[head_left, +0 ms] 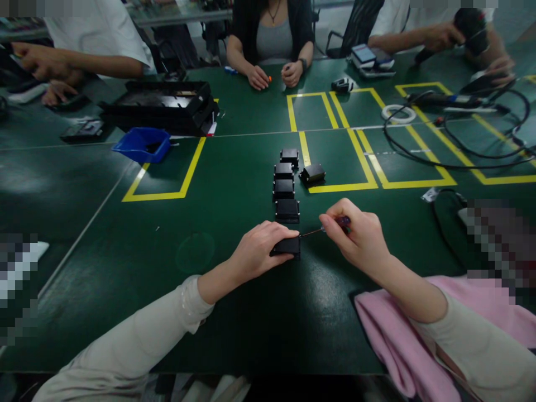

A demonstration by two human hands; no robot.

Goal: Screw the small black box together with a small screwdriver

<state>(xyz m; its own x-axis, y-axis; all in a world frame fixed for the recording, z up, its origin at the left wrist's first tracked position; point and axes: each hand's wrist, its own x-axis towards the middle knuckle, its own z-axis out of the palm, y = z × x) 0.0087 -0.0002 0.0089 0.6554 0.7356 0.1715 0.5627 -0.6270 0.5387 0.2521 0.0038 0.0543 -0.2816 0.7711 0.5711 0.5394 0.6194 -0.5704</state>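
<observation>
My left hand (262, 245) grips a small black box (288, 246) from its left side, thumb on the near edge and fingers over the far edge, holding it against the green table. In my right hand (355, 234) is a screwdriver (312, 231), its handle wrapped by my fingers. The thin shaft points left, and its tip meets the right end of the box near the upper corner. Beyond the held box, several similar black boxes (287, 210) stand in a column leading away from me. Another black box (313, 173) sits at an angle to the right of that column.
Yellow tape outlines (343, 187) mark the table (234, 184). A blue bin (144, 144) and stacked black trays (163, 106) stand far left. Black cables (452, 162) and a white ring of tape (398, 114) lie right. Pink cloth (393, 340) lies under my right forearm. Co-workers sit opposite.
</observation>
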